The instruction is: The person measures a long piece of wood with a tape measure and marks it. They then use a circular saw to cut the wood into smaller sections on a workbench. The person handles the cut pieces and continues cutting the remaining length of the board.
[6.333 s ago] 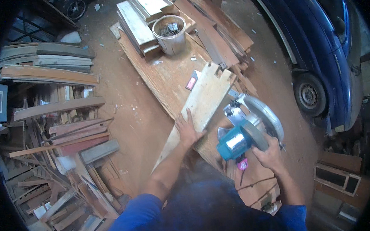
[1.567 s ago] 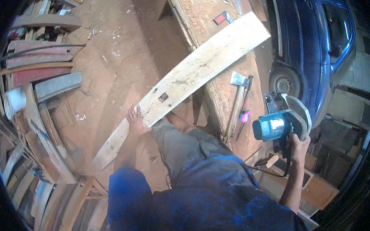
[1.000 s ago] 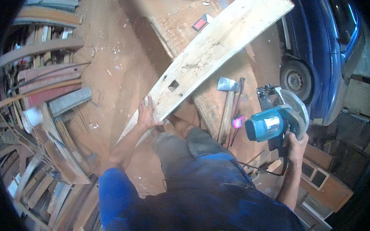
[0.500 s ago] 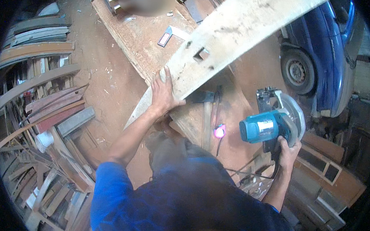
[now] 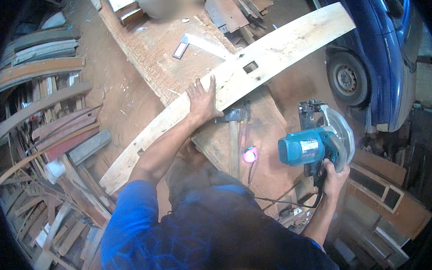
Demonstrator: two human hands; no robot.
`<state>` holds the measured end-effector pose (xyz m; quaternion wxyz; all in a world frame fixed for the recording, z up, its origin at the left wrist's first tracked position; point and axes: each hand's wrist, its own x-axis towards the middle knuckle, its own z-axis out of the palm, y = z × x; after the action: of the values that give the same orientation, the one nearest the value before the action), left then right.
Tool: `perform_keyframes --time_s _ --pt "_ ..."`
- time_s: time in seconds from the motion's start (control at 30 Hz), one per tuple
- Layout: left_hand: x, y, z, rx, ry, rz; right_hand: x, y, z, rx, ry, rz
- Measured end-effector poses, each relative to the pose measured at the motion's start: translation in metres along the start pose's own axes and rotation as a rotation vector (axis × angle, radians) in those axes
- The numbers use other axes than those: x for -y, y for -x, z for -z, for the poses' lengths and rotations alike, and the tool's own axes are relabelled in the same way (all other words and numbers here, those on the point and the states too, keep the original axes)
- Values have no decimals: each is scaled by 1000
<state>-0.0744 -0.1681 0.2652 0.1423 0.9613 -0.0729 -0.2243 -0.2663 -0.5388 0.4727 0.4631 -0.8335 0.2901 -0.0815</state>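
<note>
My left hand grips a long, pale, curved plank with a square hole, fingers spread over its face. The plank lies diagonally across a wooden bench. My right hand holds a teal circular saw by its handle, off the plank's lower right, its cord trailing below. Beside the plank on the bench are a square above it and, below it, a hatchet and a pink tape measure. The hatchet's head is partly behind my left hand and the plank.
A stack of boards and a blurred patch are at the bench's far end. Piles of offcuts line the left. A blue vehicle stands at upper right. Panels and a framed piece lean at lower right.
The plank and my left hand have moved up and forward over the bench, the plank now lying flatter across the view. The saw has shifted slightly left. The view has tilted toward the bench's far end.
</note>
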Motion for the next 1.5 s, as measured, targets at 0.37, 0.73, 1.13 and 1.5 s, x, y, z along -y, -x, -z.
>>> perform_keyframes --time_s 0.37,0.73,1.13,1.5 --pt "-51 -69 -37 -51 -97 -250 -22 -21 5 120 73 -55" --pt "-40 -77 -55 -182 -109 -113 -101 -72 -68 356 -112 -18" --pt "-34 -85 -57 -150 -81 -93 -151 -94 -119 447 27 232" --pt "-34 -87 -55 -96 -103 -51 -144 -101 -135 495 -71 179"
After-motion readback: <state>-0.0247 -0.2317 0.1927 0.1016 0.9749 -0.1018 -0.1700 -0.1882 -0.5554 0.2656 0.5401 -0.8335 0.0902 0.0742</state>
